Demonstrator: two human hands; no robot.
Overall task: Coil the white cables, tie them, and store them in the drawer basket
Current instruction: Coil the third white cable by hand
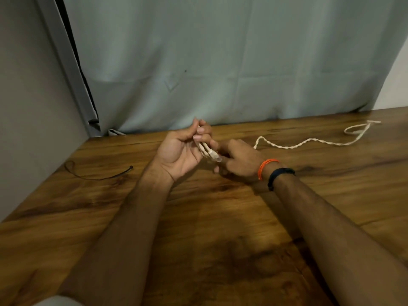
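Note:
A white twisted cable (309, 141) trails across the wooden table from my hands to a small loop at the far right. My left hand (183, 151), palm up, holds several folded turns of the cable's near end (208, 151) between curled fingers and thumb. My right hand (238, 162) sits just right of it with its fingers curled around the cable beside the bundle's plug end. No drawer basket is in view.
A thin black tie (97, 176) lies on the wooden table (198, 228) at the left, near the grey wall. A pale curtain (220, 62) hangs along the table's back edge.

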